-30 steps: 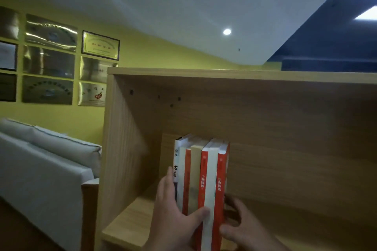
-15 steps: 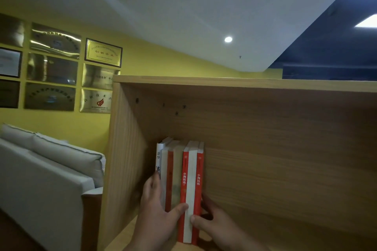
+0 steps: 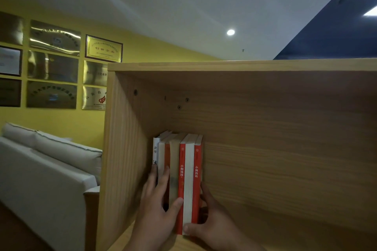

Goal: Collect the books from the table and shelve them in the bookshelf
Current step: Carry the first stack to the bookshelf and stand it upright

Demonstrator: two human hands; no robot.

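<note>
Several books stand upright, spines out, in the left corner of a light wooden bookshelf. Two have red spines with white lettering, one at the far left is white. My left hand lies flat against the left spines, its thumb pressing the first red spine. My right hand cups the right side and lower edge of the row. Together the hands squeeze the row between them. The shelf floor below the books is mostly hidden by my hands.
The shelf compartment stretches open to the right of the books. Left of the bookshelf stands a white sofa. Framed plaques hang on the yellow wall above it.
The row of books has slid left and deeper into the shelf's left corner, with both hands staying pressed on it. The camera has tilted slightly.
</note>
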